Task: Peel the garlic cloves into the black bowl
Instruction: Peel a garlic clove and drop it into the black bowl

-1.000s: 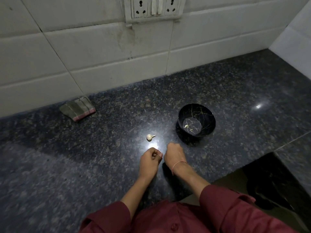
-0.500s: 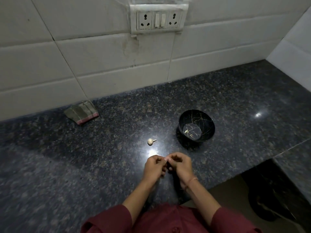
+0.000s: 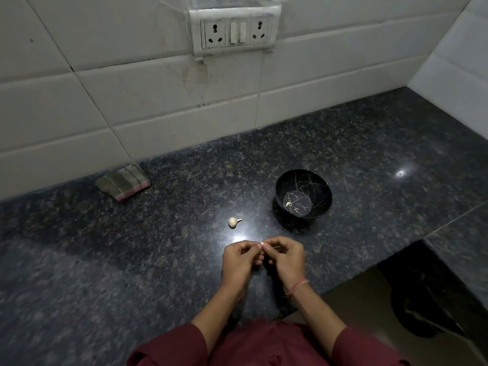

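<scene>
We've got both hands together over the bench, fingertips pinched on one small garlic clove betw. left hand & right hand. Another clove lies on bench just beyond, left of black bowl, w/ pale bits inside.

1. Overall exposure: dim, with muted colours.
2. Glare: a bright reflected patch on the polished countertop at frame centre, just above the hands; a smaller specular spot at right.
3. Shadows: soft and dark beneath the black bowl; lower right of the frame nearly black.
4. Distortion: wide-angle bowing of the wall tiles toward the edges.
5. Sharpness: soft, smeared detail at lower left.
</scene>
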